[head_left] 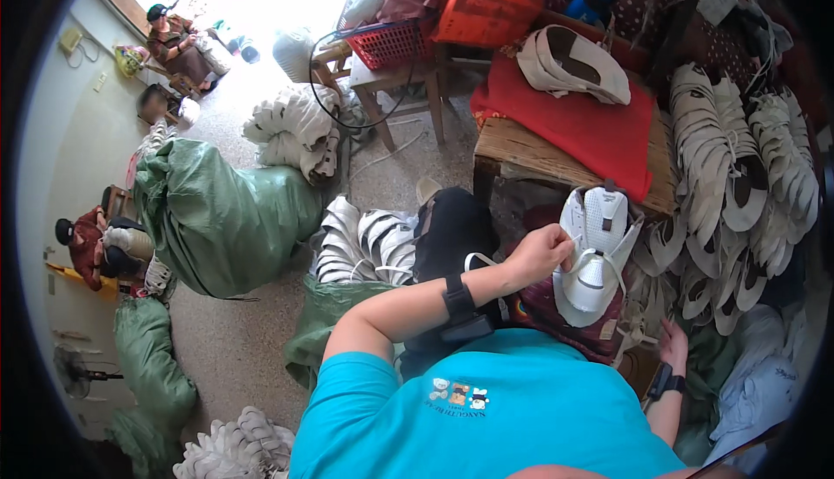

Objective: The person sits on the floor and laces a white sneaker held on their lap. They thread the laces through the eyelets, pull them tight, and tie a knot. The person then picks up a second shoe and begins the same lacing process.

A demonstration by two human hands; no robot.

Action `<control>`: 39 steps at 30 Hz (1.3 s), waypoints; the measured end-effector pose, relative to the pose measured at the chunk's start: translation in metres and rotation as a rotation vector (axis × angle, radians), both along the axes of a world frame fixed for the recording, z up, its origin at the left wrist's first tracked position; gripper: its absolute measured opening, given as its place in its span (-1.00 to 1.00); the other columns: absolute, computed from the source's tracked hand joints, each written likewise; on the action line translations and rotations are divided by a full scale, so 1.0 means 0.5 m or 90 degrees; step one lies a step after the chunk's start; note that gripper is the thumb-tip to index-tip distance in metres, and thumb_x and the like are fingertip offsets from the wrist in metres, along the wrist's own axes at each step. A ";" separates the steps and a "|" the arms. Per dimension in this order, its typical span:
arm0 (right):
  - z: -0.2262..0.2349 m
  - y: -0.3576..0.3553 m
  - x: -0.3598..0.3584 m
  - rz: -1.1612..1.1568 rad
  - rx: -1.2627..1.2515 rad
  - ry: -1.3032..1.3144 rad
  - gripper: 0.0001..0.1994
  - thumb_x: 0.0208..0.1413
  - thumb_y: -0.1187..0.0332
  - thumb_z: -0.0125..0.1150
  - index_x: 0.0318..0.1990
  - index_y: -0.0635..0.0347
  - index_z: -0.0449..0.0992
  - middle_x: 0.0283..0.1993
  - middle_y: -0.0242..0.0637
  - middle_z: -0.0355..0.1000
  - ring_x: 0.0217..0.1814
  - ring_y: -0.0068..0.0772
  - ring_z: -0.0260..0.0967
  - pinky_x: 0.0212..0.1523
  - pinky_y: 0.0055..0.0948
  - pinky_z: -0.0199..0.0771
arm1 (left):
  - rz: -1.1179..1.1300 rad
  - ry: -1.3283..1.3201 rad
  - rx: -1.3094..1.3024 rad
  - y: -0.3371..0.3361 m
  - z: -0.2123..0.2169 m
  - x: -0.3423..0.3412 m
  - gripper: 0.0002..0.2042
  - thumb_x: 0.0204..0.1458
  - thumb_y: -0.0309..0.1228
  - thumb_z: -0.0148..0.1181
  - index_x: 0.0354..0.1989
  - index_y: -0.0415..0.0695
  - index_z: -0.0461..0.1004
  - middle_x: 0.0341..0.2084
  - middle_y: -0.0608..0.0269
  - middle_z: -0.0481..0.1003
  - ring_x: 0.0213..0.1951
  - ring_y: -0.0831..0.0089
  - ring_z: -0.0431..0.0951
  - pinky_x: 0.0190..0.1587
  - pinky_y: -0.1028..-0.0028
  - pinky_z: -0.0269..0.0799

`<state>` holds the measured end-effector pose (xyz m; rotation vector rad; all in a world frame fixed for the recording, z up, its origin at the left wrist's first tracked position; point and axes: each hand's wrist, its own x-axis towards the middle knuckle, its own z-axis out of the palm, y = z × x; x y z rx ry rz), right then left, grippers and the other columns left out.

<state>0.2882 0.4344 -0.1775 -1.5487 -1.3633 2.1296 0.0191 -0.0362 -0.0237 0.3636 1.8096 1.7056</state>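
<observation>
A person in a turquoise shirt sits looking down at a white shoe upper (595, 257) that rests on a dark red patterned cloth (565, 318) over the lap, just in front of a wooden bench (556, 159). The left hand (540, 253) is curled against the left edge of the shoe upper, fingers closed as if pinching a white lace (599, 257) that loops across its middle; the exact grip is too small to make out. The right hand (672, 340) hangs lower, to the right of the shoe upper, reaching down toward a heap of white uppers (738, 184) stacked in rows beside the bench; whether its fingers are spread or closed cannot be told. On the bench lies a red cloth (599, 123) with another pale upper (573, 62) on top. To the left of the shoe upper, a bundle of striped white pieces (369, 244) lies on the floor, and farther left sits a bulging green sack (221, 218). Judging by the hold, the lacing of this upper seems to be under way; the next move would call for a steady pull on the lace while the other hand braces the upper. Other people sit far off by the wall.
</observation>
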 end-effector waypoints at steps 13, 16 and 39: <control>0.399 -0.460 -0.336 0.512 0.170 0.207 -0.79 0.39 0.28 -0.01 -0.15 0.16 0.53 -0.41 -0.54 0.35 -0.41 -0.72 0.20 -0.37 -0.69 0.19 | -0.002 -0.034 0.008 0.005 0.013 0.017 -0.80 0.28 -0.34 0.11 -0.24 -0.24 0.53 -0.47 0.35 0.51 -0.44 0.62 0.48 -0.37 0.60 0.40; 0.392 -0.469 -0.341 0.605 0.219 0.215 -0.78 0.42 0.30 -0.06 -0.07 0.17 0.52 -0.34 -0.55 0.41 -0.37 -0.81 0.24 -0.32 -0.75 0.25 | -0.022 -0.050 0.000 -0.003 0.006 0.012 -0.79 0.29 -0.32 0.13 -0.22 -0.23 0.54 -0.55 0.41 0.48 -0.52 0.68 0.42 -0.43 0.66 0.32; 0.389 -0.481 -0.373 0.624 0.357 0.241 -0.95 0.27 0.45 0.07 -0.18 0.19 0.37 -0.53 -0.47 0.43 -0.55 -0.75 0.27 -0.55 -0.64 0.22 | 0.051 0.049 -0.027 0.027 0.004 0.018 -0.79 0.14 -0.38 0.19 -0.47 -0.27 0.48 -0.61 0.43 0.42 -0.53 0.73 0.32 -0.49 0.61 0.23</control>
